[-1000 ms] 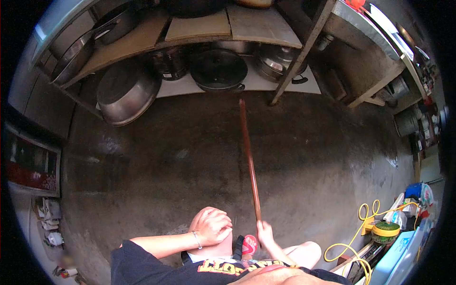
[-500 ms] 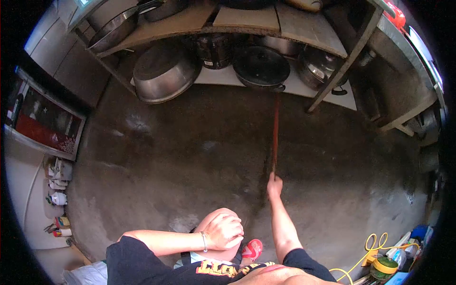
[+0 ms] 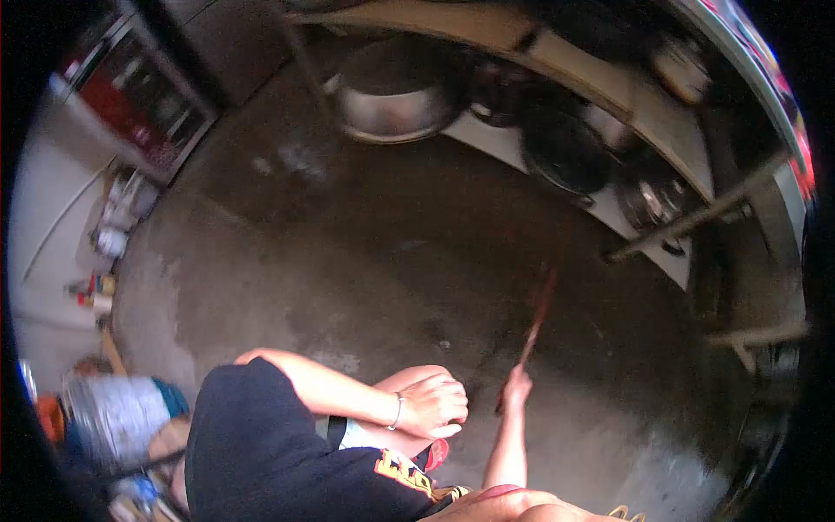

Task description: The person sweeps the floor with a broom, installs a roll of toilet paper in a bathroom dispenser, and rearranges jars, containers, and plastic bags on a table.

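My right hand is wrapped round one end of a thin reddish-brown stick. The stick points forward over the dark floor, and its far end fades into blur below the shelf. My left hand lies over my bent knee, its fingers draped across it and holding nothing. Close under that hand, part of a red shoe shows.
Ahead stands a low shelf. Beneath it are a metal basin, a black lidded pan and a shiny pot. A shelf leg juts at right. Left are a red-fronted cabinet and a bagged bundle.
My view has turned left, so the shelf and pans now sit further right and tilted. The stick, still in my right hand, has drawn back nearer my body. My left hand stays on the knee.
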{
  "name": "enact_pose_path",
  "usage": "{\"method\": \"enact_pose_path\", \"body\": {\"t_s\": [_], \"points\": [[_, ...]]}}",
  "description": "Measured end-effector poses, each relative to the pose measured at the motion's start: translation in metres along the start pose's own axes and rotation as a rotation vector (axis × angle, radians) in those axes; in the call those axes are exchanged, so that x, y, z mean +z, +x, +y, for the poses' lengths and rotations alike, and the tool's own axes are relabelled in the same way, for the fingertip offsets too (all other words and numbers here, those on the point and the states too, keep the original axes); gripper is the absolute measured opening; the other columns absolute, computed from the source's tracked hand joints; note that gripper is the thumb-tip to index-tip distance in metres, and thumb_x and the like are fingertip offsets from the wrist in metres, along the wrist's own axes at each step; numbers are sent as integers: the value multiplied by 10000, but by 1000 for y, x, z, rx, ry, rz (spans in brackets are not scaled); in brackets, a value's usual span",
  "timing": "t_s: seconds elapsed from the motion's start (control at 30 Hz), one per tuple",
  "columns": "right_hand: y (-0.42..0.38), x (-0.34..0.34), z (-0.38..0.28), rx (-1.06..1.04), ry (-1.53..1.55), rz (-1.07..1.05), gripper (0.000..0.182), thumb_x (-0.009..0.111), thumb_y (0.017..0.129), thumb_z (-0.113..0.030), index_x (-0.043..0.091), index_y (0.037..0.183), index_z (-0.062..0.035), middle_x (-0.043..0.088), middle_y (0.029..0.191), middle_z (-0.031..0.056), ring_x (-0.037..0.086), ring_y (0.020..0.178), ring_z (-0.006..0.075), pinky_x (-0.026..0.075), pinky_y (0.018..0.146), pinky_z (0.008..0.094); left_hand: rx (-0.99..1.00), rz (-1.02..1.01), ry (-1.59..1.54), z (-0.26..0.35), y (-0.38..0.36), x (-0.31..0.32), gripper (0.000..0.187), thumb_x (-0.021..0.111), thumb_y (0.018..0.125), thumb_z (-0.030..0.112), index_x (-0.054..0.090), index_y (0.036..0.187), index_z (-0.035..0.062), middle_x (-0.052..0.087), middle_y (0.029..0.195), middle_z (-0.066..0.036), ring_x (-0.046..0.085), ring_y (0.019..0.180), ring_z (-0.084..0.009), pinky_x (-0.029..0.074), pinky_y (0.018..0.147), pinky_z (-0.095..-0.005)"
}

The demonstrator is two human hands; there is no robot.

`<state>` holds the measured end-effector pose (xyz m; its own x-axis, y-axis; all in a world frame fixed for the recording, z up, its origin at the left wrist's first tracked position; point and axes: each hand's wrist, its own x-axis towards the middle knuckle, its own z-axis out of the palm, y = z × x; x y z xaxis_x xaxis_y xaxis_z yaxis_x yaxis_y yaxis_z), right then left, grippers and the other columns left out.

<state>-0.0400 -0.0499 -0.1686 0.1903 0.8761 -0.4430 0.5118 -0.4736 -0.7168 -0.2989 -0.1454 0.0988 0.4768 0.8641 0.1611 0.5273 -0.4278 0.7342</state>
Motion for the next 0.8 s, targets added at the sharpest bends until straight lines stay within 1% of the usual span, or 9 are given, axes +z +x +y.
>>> {"method": "enact_pose_path", "body": {"t_s": [0.03, 0.13, 0.23, 0.33, 0.43, 0.5, 0.57, 0.7, 0.8], "points": [[35, -5, -30, -194, -107, 53, 484, 475, 931, -399, 514, 649, -7, 480, 546, 51, 424, 512, 149, 346, 470, 378, 3, 17, -2, -1, 0, 2, 159, 626, 744, 250, 586, 738, 97, 571, 811, -41, 533, 895, -230, 390, 841, -396], [92, -23, -102, -16, 136, 26, 451, 478, 933, -396, 533, 685, -22, 401, 509, 18, 331, 385, 141, 262, 376, 350, -19, -24, 14, -2, 0, 5, 178, 619, 756, 290, 600, 757, 113, 590, 843, -42, 536, 935, -221, 390, 851, -395], [102, -35, -56, -247, -22, 37, 442, 484, 936, -381, 466, 670, -28, 387, 541, -1, 332, 462, 113, 275, 425, 332, -35, -19, -4, -2, 0, 5, 176, 617, 758, 281, 585, 740, 108, 584, 833, -38, 532, 920, -215, 391, 836, -394], [30, -66, -4, -342, -89, -47, 443, 476, 941, -383, 402, 647, -59, 342, 555, -19, 320, 518, 106, 269, 457, 321, -62, 11, -40, -1, 0, 7, 174, 609, 768, 278, 583, 760, 106, 579, 805, -32, 538, 879, -209, 394, 821, -381], [-68, -132, 15, -141, -139, -190, 411, 487, 936, -312, 434, 655, -17, 365, 534, 9, 360, 537, 110, 310, 463, 343, -298, -43, -385, 4, 7, -16, 215, 618, 779, 276, 604, 886, 90, 587, 829, -17, 543, 921, -197, 383, 878, -382], [-151, -171, -69, 13, -185, -249, 434, 524, 907, -339, 457, 627, -14, 407, 499, 10, 385, 506, 112, 322, 433, 346, -589, -127, -905, 3, 25, -47, 287, 650, 765, 260, 596, 973, 71, 590, 849, -22, 540, 953, -195, 369, 929, -385], [-178, -207, -92, 41, -301, -262, 437, 527, 903, -343, 462, 625, -12, 414, 499, 14, 391, 506, 114, 326, 433, 346, -507, 5, -984, -50, 49, -4, 480, 704, 723, 205, 534, 1152, 72, 578, 1094, -99, 482, 1132, -230, 329, 995, -417], [-192, -250, -116, 66, -471, -293, 442, 534, 895, -349, 472, 622, -8, 430, 498, 20, 402, 506, 117, 334, 432, 346, -145, 130, 181, -83, 71, 16, 776, 751, 638, 147, 417, 1338, 143, 366, 1351, -162, 303, 1293, -334, 183, 1061, -624], [-188, -262, -131, 31, -556, -348, 446, 538, 889, -354, 480, 619, -4, 442, 498, 24, 411, 506, 119, 340, 432, 347, -303, -425, -47, -95, 72, -9, 710, 730, 675, 181, 442, 1323, 139, 477, 1299, -145, 367, 1276, -312, 139, 1061, -664]]}}
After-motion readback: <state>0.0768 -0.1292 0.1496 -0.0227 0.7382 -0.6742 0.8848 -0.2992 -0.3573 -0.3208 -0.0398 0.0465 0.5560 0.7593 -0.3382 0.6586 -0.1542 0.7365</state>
